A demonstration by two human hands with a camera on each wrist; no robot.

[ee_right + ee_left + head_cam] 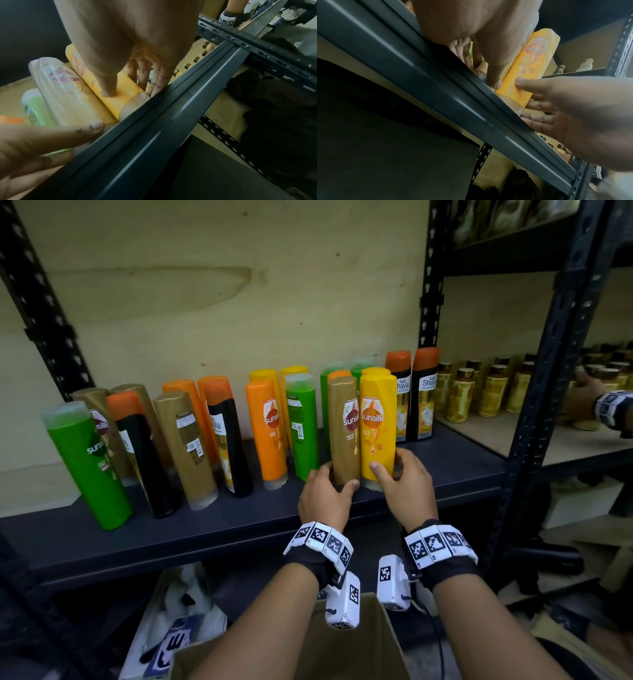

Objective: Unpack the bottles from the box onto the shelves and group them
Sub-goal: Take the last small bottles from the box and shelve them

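Note:
A brown Sunsilk bottle (344,433) and a yellow Sunsilk bottle (376,422) stand cap-down side by side, touching, near the front of the dark shelf (239,525). My left hand (339,477) grips the brown bottle low down, thumb in front. My right hand (388,463) grips the yellow bottle the same way. The right wrist view shows the yellow bottle (120,97) under my thumb, with the brown bottle (68,92) beside it. In the left wrist view my palm hides the brown bottle; the yellow bottle (530,60) shows. The cardboard box (359,645) sits open below my wrists.
Several bottles stand on the shelf in mixed order: a green one (85,463), black ones with orange caps (144,453), orange ones (267,429). A black upright post (548,405) bounds the right. On the neighbouring shelf stand golden bottles (479,392), with another person's hand (589,398) among them.

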